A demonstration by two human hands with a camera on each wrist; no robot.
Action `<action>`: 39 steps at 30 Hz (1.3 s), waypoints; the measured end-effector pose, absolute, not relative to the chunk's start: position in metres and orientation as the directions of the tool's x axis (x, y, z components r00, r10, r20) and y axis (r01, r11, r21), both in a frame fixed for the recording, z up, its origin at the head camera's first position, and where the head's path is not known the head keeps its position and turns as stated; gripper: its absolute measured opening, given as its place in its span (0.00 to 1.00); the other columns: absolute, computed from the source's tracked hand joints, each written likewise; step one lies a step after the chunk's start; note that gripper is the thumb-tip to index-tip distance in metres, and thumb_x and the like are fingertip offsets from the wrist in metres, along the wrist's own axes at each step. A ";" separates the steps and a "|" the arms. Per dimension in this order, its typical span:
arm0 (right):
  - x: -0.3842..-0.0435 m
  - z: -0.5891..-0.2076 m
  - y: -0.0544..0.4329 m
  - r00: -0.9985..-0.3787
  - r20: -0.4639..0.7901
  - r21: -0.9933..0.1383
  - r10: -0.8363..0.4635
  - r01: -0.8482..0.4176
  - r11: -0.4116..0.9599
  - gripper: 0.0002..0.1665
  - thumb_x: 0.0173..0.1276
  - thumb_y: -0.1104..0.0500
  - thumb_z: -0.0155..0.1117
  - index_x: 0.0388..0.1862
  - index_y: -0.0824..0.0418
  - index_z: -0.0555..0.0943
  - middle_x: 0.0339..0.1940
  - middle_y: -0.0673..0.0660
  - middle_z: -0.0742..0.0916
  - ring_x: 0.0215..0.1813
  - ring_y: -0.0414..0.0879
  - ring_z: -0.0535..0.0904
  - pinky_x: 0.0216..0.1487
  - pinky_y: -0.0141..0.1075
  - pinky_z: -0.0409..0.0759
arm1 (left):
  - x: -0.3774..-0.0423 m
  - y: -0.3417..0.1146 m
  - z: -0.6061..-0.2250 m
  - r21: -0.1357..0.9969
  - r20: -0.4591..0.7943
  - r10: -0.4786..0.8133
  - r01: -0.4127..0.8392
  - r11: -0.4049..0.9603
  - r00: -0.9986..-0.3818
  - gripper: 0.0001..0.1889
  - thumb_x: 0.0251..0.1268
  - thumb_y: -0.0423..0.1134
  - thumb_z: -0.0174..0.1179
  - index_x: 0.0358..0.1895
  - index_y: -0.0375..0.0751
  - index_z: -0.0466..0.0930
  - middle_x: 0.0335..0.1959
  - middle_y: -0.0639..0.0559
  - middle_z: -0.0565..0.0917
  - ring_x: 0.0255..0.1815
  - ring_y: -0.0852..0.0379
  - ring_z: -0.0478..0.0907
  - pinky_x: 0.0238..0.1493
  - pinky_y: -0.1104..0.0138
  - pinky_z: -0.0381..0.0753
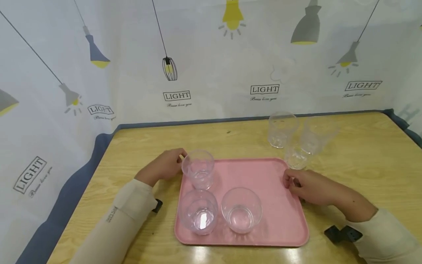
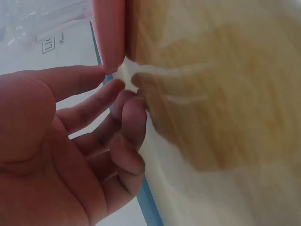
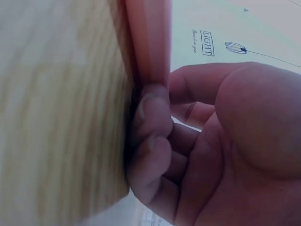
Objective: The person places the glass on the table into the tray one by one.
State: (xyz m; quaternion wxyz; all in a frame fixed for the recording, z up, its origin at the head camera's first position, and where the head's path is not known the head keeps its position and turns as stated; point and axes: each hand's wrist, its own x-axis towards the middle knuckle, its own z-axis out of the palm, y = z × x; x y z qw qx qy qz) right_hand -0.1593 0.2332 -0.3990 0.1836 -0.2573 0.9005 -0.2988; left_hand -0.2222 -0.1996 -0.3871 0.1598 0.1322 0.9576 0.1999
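Note:
A pink tray [image 1: 254, 176] lies on the wooden table, carrying three clear plastic cups: one at the back left [image 1: 198, 172], one at the front left [image 1: 199, 212] and one at front centre [image 1: 241, 212]. My left hand [image 1: 166, 165] is at the tray's back left corner. Its thumb tip [image 2: 96, 75] meets the tray edge, while the other fingers curl loosely just below, near the tabletop. On the opposite side, my right hand [image 1: 313, 187] pinches the tray's right edge, thumb above and curled fingers [image 3: 155, 117] tucked beneath the rim.
Several more clear cups [image 1: 281, 128] stand behind the tray's back right corner, one close to its rim [image 1: 296, 159]. A white sheet printed with lamps [image 1: 214, 73] hangs behind the table and down its left side.

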 end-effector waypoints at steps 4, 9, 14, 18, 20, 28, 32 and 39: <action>-0.161 -0.397 0.234 -0.776 -0.193 -0.661 -0.601 -0.350 0.664 0.06 0.73 0.68 0.52 0.39 0.57 0.74 0.20 0.47 0.76 0.19 0.35 0.70 0.21 0.32 0.73 | -0.222 -0.198 -0.387 0.441 -0.293 0.345 0.194 0.876 -0.892 0.10 0.71 0.39 0.57 0.51 0.42 0.78 0.33 0.48 0.84 0.33 0.54 0.80 0.42 0.60 0.81; -0.162 -0.395 0.234 -0.758 -0.225 -0.680 -0.612 -0.328 0.656 0.06 0.73 0.68 0.51 0.39 0.58 0.73 0.20 0.48 0.76 0.18 0.36 0.71 0.20 0.34 0.76 | -0.218 -0.193 -0.383 0.494 -0.307 0.381 0.196 0.847 -0.872 0.08 0.71 0.37 0.56 0.49 0.41 0.75 0.24 0.50 0.81 0.23 0.58 0.78 0.32 0.66 0.78; -0.161 -0.393 0.235 -0.751 -0.261 -0.704 -0.607 -0.282 0.652 0.06 0.76 0.67 0.49 0.40 0.59 0.73 0.19 0.49 0.75 0.16 0.39 0.73 0.18 0.35 0.77 | -0.217 -0.189 -0.383 0.482 -0.283 0.383 0.215 0.849 -0.879 0.08 0.70 0.37 0.58 0.48 0.42 0.75 0.30 0.51 0.82 0.31 0.56 0.78 0.36 0.65 0.79; -0.161 -0.392 0.237 -0.754 -0.276 -0.711 -0.595 -0.256 0.655 0.06 0.77 0.66 0.48 0.41 0.60 0.73 0.18 0.50 0.75 0.16 0.40 0.74 0.18 0.35 0.77 | -0.218 -0.188 -0.385 0.485 -0.267 0.385 0.222 0.846 -0.883 0.07 0.70 0.37 0.58 0.47 0.41 0.76 0.30 0.51 0.83 0.33 0.55 0.79 0.38 0.65 0.79; -0.161 -0.392 0.237 -0.756 -0.278 -0.711 -0.593 -0.253 0.656 0.06 0.77 0.67 0.48 0.41 0.60 0.73 0.18 0.50 0.76 0.16 0.40 0.74 0.18 0.34 0.76 | -0.217 -0.188 -0.386 0.490 -0.265 0.384 0.219 0.844 -0.885 0.08 0.70 0.37 0.58 0.48 0.41 0.76 0.31 0.51 0.83 0.33 0.56 0.78 0.38 0.65 0.79; -0.159 -0.386 0.235 -0.779 -0.259 -0.690 -0.571 -0.265 0.674 0.01 0.76 0.63 0.55 0.44 0.59 0.74 0.21 0.51 0.79 0.20 0.40 0.75 0.22 0.34 0.77 | -0.211 -0.192 -0.385 0.538 -0.330 0.363 0.142 0.831 -0.871 0.05 0.78 0.38 0.49 0.46 0.42 0.73 0.28 0.49 0.81 0.26 0.56 0.78 0.31 0.65 0.80; -0.153 -0.376 0.234 -0.845 -0.201 -0.594 -0.496 -0.297 0.747 0.04 0.74 0.59 0.59 0.44 0.56 0.76 0.25 0.48 0.81 0.23 0.38 0.74 0.24 0.32 0.75 | -0.210 -0.192 -0.385 0.537 -0.313 0.405 0.191 0.822 -0.859 0.06 0.79 0.41 0.48 0.49 0.47 0.72 0.29 0.50 0.80 0.26 0.56 0.77 0.33 0.64 0.79; -0.143 -0.358 0.226 -0.929 0.057 -0.508 -0.366 -0.342 0.790 0.03 0.74 0.57 0.62 0.41 0.55 0.80 0.20 0.45 0.77 0.20 0.36 0.68 0.22 0.31 0.70 | -0.207 -0.195 -0.385 0.586 -0.346 0.440 0.175 0.791 -0.828 0.06 0.79 0.40 0.49 0.52 0.46 0.69 0.25 0.49 0.76 0.20 0.56 0.73 0.27 0.65 0.76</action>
